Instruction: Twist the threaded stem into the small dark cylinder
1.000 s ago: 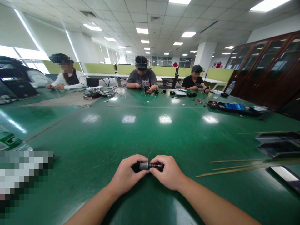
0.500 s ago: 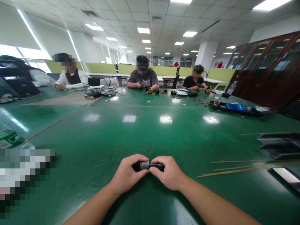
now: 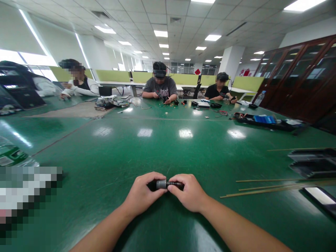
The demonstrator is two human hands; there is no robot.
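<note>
Both hands meet low over the glossy green table point(image 3: 168, 147), pinching between them a small cylindrical part, silver-grey metal at one end and dark at the other point(image 3: 166, 184). The left hand point(image 3: 143, 194) closes its fingers and thumb around the silver-grey end; the right hand point(image 3: 189, 192) pinches the thinner dark end between thumb and forefinger. The part lies level, just above the tabletop, and whether it touches the surface I cannot tell.

It looks rigid and light, metal in part, so likely smooth and apt to turn or slip in a loose pinch. The broader silver-grey barrel seems the surest place to hold; the narrow dark end gives less to grip and is probably the more delicate side, though it is too small to read clearly.

To the right of the grip lie several thin pale wooden sticks point(image 3: 262, 189), and beyond them a flat dark phone-like slab point(image 3: 319, 197). Further right and away stand shallow black plastic trays point(image 3: 312, 162); their contents do not show. Well beyond the grip, a long black tray point(image 3: 252, 120) holds a blue block point(image 3: 264, 119) and small bits. Three other people sit working at the far edge.
</note>
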